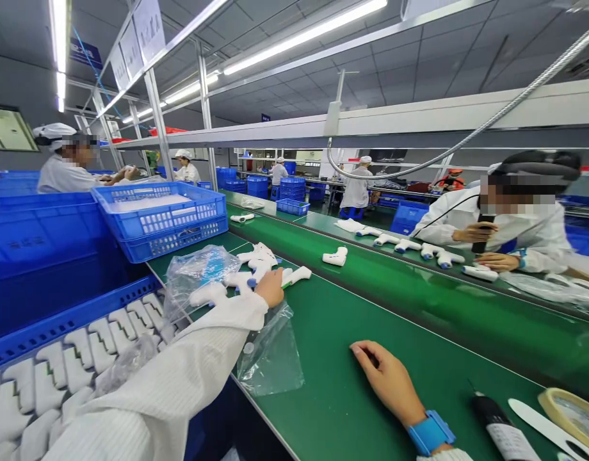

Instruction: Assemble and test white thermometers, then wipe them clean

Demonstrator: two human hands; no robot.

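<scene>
My left hand (270,288) reaches across the bench, its curled fingers mostly hidden, closed against a white gun-shaped housing (297,276) with a green strip along its edge. Beside it lie several more white gun-shaped housings (258,255), some with blue parts. A clear plastic bag (273,358) is spread below my left wrist, and another crumpled bag (189,272) lies to the left. My right hand (388,378) rests on the green bench top (328,410), fingers loosely bent and holding nothing. A blue band (431,432) circles that wrist.
A blue crate (73,333) at left holds rows of white housing halves (80,358). Stacked blue baskets (174,218) stand behind. A green conveyor belt (371,278) carries a white housing (335,256). Front right are a black electric screwdriver (499,422) and a tape roll (573,413). A co-worker (520,218) sits opposite.
</scene>
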